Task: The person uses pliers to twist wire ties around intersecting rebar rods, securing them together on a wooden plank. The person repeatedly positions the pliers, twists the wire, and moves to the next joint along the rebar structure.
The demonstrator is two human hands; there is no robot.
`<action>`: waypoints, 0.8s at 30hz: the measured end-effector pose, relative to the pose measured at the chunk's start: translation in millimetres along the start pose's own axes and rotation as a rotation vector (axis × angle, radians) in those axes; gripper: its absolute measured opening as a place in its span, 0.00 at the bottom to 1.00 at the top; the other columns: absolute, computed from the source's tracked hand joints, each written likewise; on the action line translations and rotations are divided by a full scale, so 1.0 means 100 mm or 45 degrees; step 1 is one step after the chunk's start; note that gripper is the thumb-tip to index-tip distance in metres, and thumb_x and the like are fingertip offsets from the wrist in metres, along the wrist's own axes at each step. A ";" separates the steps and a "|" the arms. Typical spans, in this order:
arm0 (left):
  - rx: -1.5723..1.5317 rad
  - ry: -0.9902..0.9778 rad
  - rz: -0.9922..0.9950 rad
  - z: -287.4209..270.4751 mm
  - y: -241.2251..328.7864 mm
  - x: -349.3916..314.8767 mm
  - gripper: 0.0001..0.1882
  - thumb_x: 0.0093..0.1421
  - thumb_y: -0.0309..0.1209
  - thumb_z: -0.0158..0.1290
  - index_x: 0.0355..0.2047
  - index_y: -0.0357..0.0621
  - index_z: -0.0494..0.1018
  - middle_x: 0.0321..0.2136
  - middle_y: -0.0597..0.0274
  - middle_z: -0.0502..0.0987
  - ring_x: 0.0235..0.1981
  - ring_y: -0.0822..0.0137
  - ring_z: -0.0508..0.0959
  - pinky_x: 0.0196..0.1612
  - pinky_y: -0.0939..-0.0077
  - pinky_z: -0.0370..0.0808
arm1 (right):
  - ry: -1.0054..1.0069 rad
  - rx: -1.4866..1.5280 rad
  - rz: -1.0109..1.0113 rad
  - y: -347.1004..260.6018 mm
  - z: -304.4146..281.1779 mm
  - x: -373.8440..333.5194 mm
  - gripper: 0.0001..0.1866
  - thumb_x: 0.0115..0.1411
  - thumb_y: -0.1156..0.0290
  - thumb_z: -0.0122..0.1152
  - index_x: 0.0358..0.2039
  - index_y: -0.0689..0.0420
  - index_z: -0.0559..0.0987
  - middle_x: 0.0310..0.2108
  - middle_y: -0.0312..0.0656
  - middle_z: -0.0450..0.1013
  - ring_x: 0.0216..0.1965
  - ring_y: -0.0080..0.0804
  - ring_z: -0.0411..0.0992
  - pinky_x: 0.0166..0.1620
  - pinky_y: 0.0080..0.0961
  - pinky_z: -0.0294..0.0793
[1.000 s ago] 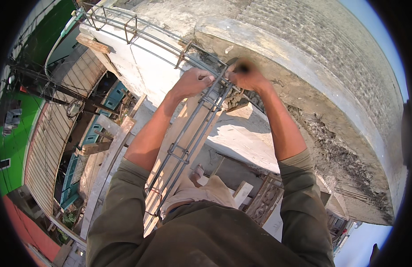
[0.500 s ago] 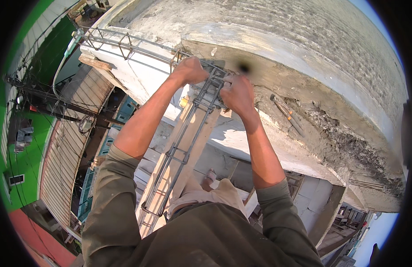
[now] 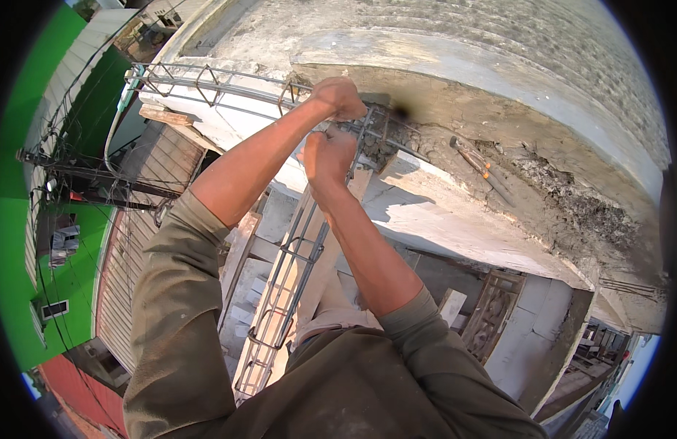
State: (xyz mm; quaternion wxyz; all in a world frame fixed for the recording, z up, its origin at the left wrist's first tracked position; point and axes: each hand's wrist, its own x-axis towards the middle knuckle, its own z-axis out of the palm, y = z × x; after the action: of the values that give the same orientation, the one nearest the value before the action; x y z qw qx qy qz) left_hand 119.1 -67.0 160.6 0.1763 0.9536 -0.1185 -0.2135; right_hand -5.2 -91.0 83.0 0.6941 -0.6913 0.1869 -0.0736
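Note:
A rebar cage point(image 3: 303, 249) of thin steel bars and bent stirrups runs from beside my body up to the wall. It meets a second rebar cage point(image 3: 214, 89) that goes off to the left. At their junction my left hand point(image 3: 340, 98) is closed in a fist, fingers turned down and hidden. Just below it, my right hand point(image 3: 331, 155) is closed over the near cage's bars, with its thumb uppermost. What either hand pinches is hidden. Orange-marked pincers point(image 3: 481, 168) lie on the mortar ledge to the right, apart from both hands.
Pale wooden boards point(image 3: 271, 311) lie under the near cage. A rough concrete wall point(image 3: 433, 91) curves across the far side, with a white block wall point(image 3: 419, 212) below it. Down left are a corrugated roof point(image 3: 133, 241), tangled cables point(image 3: 68, 164) and a green building point(image 3: 13, 293); the drop is deep.
My right hand has moved left and nearer to me, from the right side of the junction to below my left hand. My left hand has shifted slightly up and right. The view has turned slightly.

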 end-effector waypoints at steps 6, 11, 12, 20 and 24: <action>-0.839 -0.252 -0.118 -0.08 -0.63 -0.48 0.25 0.63 0.52 0.64 0.19 0.47 0.77 0.15 0.68 0.70 0.17 0.72 0.65 0.22 0.70 0.61 | -0.071 0.593 0.371 -0.66 -0.03 -0.38 0.04 0.59 0.80 0.54 0.29 0.63 0.77 0.28 0.36 0.69 0.27 0.24 0.68 0.35 0.27 0.72; -0.974 -0.093 0.019 0.12 -0.59 -0.72 0.11 0.62 0.35 0.62 0.29 0.39 0.83 0.27 0.65 0.80 0.26 0.74 0.74 0.30 0.77 0.71 | 0.068 0.845 0.553 -0.67 -0.07 -0.26 0.04 0.62 0.79 0.53 0.32 0.61 0.77 0.31 0.35 0.71 0.33 0.26 0.70 0.45 0.28 0.72; -0.996 -0.018 0.034 0.14 -0.59 -0.73 0.09 0.61 0.32 0.61 0.31 0.38 0.83 0.28 0.64 0.81 0.27 0.73 0.75 0.31 0.77 0.72 | 0.064 0.888 0.568 -0.72 -0.10 -0.27 0.04 0.62 0.79 0.53 0.32 0.62 0.77 0.32 0.36 0.72 0.35 0.27 0.71 0.47 0.28 0.72; -1.559 0.117 0.145 0.46 -0.57 -0.66 0.14 0.63 0.24 0.57 0.20 0.33 0.81 0.20 0.60 0.78 0.24 0.73 0.76 0.29 0.74 0.77 | -0.323 -0.302 -0.072 -0.96 -0.58 0.09 0.17 0.62 0.66 0.61 0.43 0.65 0.88 0.33 0.47 0.83 0.34 0.36 0.79 0.42 0.38 0.78; -1.705 0.149 0.012 0.51 -0.49 -0.75 0.05 0.64 0.20 0.58 0.34 0.30 0.81 0.28 0.56 0.81 0.27 0.72 0.79 0.30 0.76 0.79 | -0.185 -1.116 -0.464 -1.10 -0.56 0.40 0.18 0.61 0.56 0.66 0.41 0.58 0.90 0.28 0.49 0.83 0.28 0.44 0.79 0.40 0.41 0.79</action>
State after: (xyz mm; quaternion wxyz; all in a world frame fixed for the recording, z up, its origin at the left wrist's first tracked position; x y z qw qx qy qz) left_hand 37.6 -14.2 126.3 0.7368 0.6479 0.0451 -0.1881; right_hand 28.2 -161.4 187.2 0.3243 -0.9437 0.0271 -0.0596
